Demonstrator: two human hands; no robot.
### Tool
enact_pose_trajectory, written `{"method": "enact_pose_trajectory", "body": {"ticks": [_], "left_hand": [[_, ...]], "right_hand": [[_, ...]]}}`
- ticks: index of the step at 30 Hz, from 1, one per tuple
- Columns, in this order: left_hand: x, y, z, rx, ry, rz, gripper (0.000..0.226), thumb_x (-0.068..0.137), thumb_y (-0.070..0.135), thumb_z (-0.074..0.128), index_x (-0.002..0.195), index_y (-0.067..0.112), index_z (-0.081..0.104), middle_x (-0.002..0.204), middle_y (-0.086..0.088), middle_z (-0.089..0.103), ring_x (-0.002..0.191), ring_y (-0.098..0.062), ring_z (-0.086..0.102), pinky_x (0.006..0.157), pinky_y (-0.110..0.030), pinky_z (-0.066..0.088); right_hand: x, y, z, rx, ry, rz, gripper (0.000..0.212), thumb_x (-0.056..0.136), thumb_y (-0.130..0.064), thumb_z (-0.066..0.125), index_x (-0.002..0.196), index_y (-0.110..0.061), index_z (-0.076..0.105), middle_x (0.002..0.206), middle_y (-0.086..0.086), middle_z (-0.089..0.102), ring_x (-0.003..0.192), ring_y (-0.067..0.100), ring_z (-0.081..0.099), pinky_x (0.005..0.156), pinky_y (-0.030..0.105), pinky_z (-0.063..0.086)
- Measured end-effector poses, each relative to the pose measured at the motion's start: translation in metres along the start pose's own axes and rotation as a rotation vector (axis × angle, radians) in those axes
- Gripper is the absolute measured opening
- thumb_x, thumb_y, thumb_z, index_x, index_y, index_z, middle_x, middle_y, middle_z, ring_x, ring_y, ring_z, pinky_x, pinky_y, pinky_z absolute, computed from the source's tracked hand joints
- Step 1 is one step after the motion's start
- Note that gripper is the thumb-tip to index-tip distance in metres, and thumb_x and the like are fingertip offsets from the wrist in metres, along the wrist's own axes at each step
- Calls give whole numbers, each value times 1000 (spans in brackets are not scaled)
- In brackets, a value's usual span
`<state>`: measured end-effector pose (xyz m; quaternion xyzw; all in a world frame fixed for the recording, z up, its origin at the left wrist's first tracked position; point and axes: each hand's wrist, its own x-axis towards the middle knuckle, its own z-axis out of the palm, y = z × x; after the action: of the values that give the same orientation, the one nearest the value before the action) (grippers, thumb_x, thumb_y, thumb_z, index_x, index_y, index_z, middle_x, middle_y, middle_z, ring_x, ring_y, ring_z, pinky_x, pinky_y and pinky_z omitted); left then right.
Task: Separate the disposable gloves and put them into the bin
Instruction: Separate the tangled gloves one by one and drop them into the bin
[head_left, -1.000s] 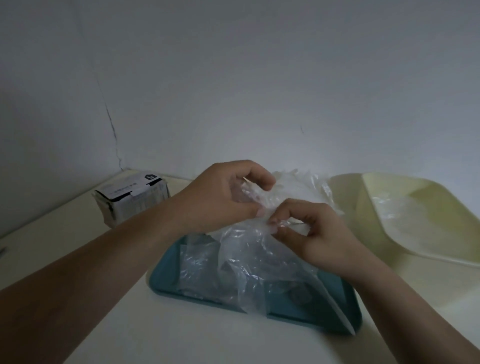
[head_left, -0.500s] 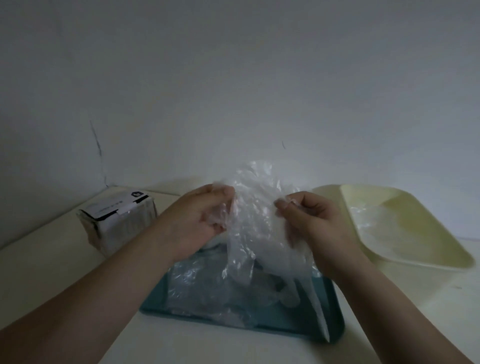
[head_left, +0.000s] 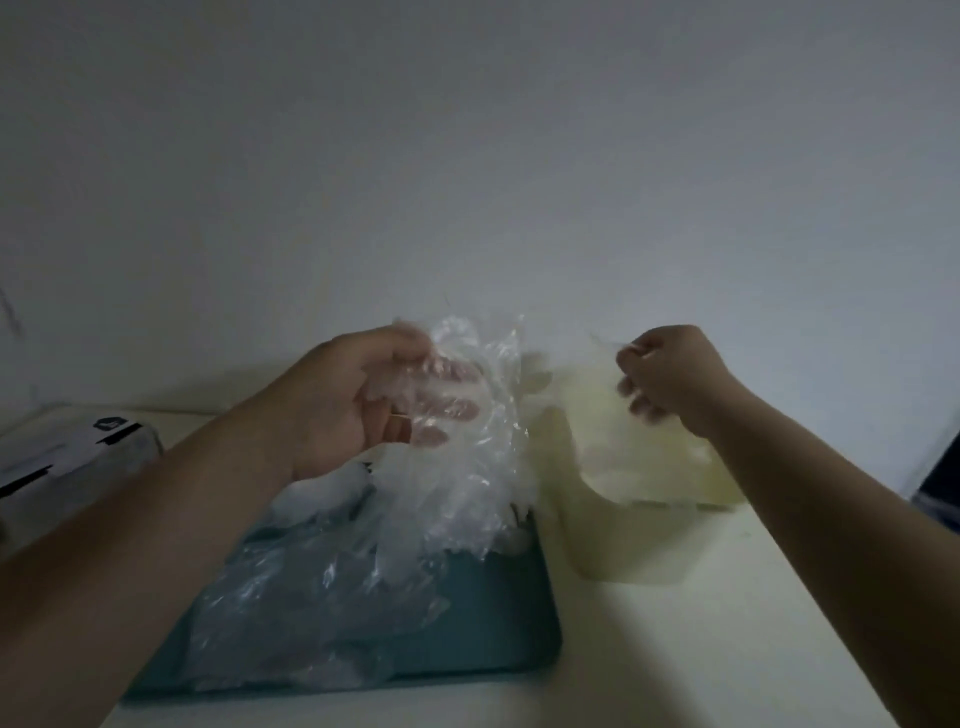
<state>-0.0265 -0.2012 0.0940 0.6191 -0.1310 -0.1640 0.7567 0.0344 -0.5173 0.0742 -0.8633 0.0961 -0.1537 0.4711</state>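
A bunch of clear disposable gloves (head_left: 467, 467) hangs from my left hand (head_left: 343, 410), which grips it above the teal tray (head_left: 524, 618); my fingers show through the plastic. More crumpled gloves (head_left: 291, 613) lie in the tray. My right hand (head_left: 670, 379) is off to the right, fingers curled, pinching one thin, blurred glove (head_left: 608, 415) that hangs over the pale yellow bin (head_left: 675, 499).
A white box with black markings (head_left: 72, 467) stands at the left on the cream table (head_left: 675, 649). A dark object (head_left: 940, 483) shows at the right edge. A plain wall rises behind.
My hands have pulled apart. The right hand moved right over the bin with a single glove, while the left keeps the rest of the bunch above the tray.
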Motion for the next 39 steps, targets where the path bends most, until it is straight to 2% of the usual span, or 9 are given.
{"method": "enact_pose_trajectory", "body": {"ticks": [5, 8, 10, 13, 21, 26, 29, 33, 39], "left_hand": [[6, 19, 36, -6, -119, 90, 41, 104, 24, 37, 99, -2, 68, 128, -14, 74, 85, -36, 77, 59, -33, 60], [23, 22, 51, -17, -161, 113, 40, 106, 23, 38, 92, 3, 70, 126, -14, 75, 81, -33, 76, 57, -32, 59], [45, 19, 57, -2, -163, 76, 27, 107, 20, 44, 93, 8, 64, 123, -16, 76, 79, -33, 75, 55, -32, 59], [88, -1, 67, 106, 11, 25, 9, 102, 13, 56, 94, 12, 59, 108, -17, 78, 72, -31, 73, 55, -31, 58], [173, -51, 99, 679, 207, 103, 4, 83, 9, 80, 80, 7, 78, 64, -3, 70, 49, -8, 60, 48, -20, 44], [210, -68, 112, 1097, 197, 66, 12, 79, 23, 82, 89, 16, 82, 87, 0, 78, 85, -19, 74, 76, -30, 61], [212, -76, 112, 1045, 225, 139, 17, 79, 25, 83, 92, 16, 79, 96, 1, 76, 92, -19, 72, 80, -33, 60], [191, -70, 98, 915, 347, 343, 10, 88, 31, 75, 97, 26, 76, 101, 12, 71, 95, -11, 66, 87, -28, 54], [118, -48, 59, 914, 246, 363, 6, 93, 22, 73, 93, 22, 79, 91, 13, 75, 85, -3, 69, 79, -22, 56]], "right_hand": [[22, 35, 20, -296, -51, 73, 19, 95, -12, 55, 89, 0, 68, 73, 20, 74, 52, 33, 71, 59, 47, 65], [25, 39, 24, -398, -115, 75, 15, 98, -8, 56, 109, -1, 65, 103, 17, 68, 72, 19, 65, 70, 31, 55], [31, 33, 13, -253, -95, 84, 34, 104, -7, 49, 136, 4, 56, 100, 10, 55, 62, 0, 59, 61, 17, 42], [38, 26, -18, -70, 8, 43, 42, 98, -11, 65, 138, 0, 58, 98, 10, 64, 66, 10, 60, 52, 18, 45], [12, 20, -60, -253, 220, -256, 43, 91, -5, 50, 126, -18, 70, 129, 0, 69, 119, 18, 64, 99, 29, 49], [-30, -5, -42, -623, -274, -327, 35, 98, -27, 61, 132, -25, 69, 140, -3, 64, 123, 15, 60, 101, 26, 42], [-35, -6, -18, -908, -656, -108, 60, 103, -46, 53, 159, -32, 37, 165, -4, 37, 148, 22, 40, 117, 35, 32], [-19, 11, 16, -966, -746, -18, 66, 104, -45, 50, 164, -35, 23, 170, -2, 28, 152, 25, 34, 118, 37, 30], [-9, 17, 43, -1146, -833, -21, 46, 105, -27, 49, 147, -12, 54, 149, 9, 54, 131, 28, 56, 107, 36, 45]]}}
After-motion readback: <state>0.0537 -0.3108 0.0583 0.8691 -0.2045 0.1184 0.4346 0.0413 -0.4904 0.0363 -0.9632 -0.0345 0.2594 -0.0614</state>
